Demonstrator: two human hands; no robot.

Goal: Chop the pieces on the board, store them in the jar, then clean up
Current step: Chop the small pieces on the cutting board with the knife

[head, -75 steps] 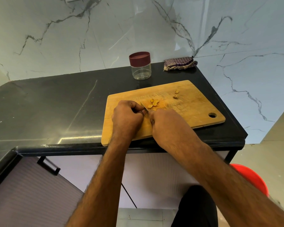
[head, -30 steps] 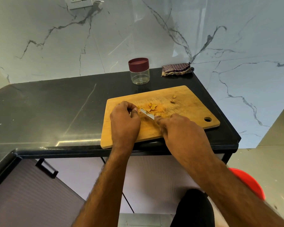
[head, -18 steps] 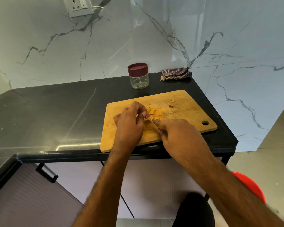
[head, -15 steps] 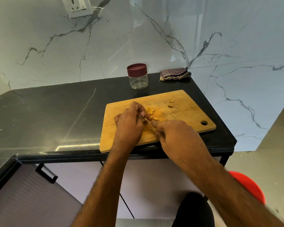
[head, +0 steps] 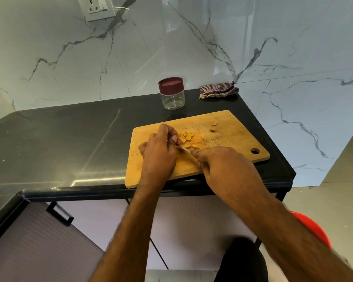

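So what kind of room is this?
Most likely a home kitchen. There is a dark stone counter against a marble wall, a wooden board with chopped yellow pieces on it, and a jar standing behind it.

I see a wooden chopping board (head: 228, 137) lying flat at the counter's right end, stained orange mid-board. A cluster of yellow-orange slices (head: 189, 139) sits at its centre, two stray bits (head: 213, 127) farther back. Behind the board a clear jar (head: 172, 96) stands upright, its maroon lid (head: 171, 84) on.
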